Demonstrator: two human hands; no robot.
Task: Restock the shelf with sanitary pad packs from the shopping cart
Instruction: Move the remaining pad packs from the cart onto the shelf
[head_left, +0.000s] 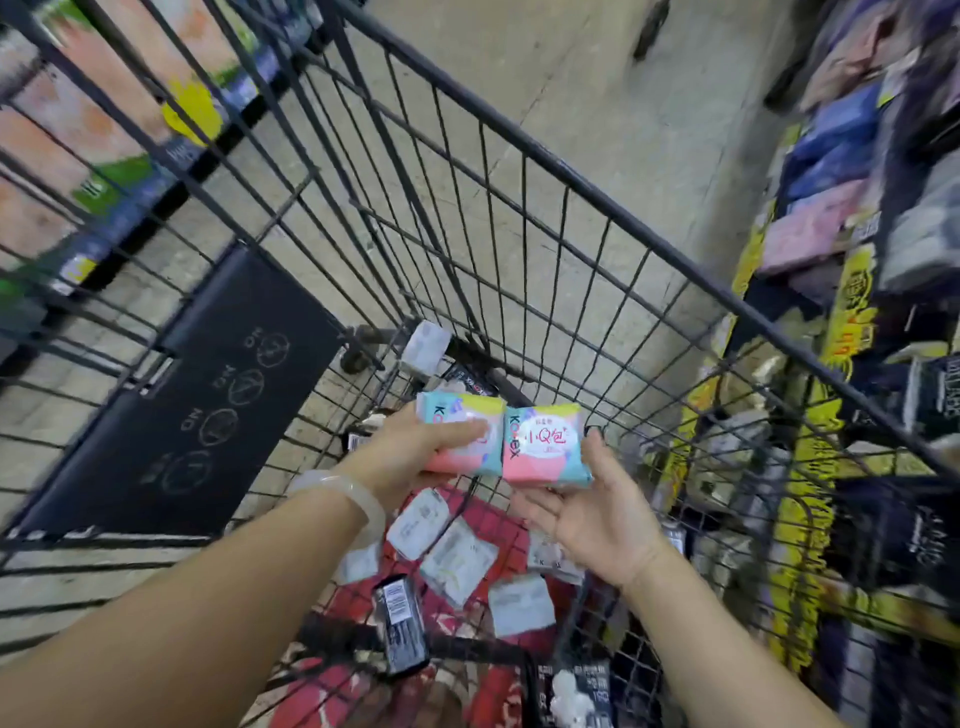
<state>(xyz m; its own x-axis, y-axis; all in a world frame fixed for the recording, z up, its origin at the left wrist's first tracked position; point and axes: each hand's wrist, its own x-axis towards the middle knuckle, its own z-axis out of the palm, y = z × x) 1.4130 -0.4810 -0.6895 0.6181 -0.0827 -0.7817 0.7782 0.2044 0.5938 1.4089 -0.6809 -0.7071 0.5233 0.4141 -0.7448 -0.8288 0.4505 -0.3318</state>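
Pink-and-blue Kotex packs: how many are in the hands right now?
2. One pack is held in the left hand; the other pack sits beside it, touching, resting on the fingertips of the open right hand. More may lie hidden among the cart's packs below.

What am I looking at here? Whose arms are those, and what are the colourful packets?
This picture comes from a camera worn on a person's head, so you see what they see when looking down. The two arms are their own. The left hand, with a pale bracelet on the wrist, has its grip closed on a pink and blue pad pack. The right hand is open, palm up, under a second matching pack. Below is a black wire shopping cart with more small packs lying in the bottom. On the right, blurry, is a store shelf with other packs.
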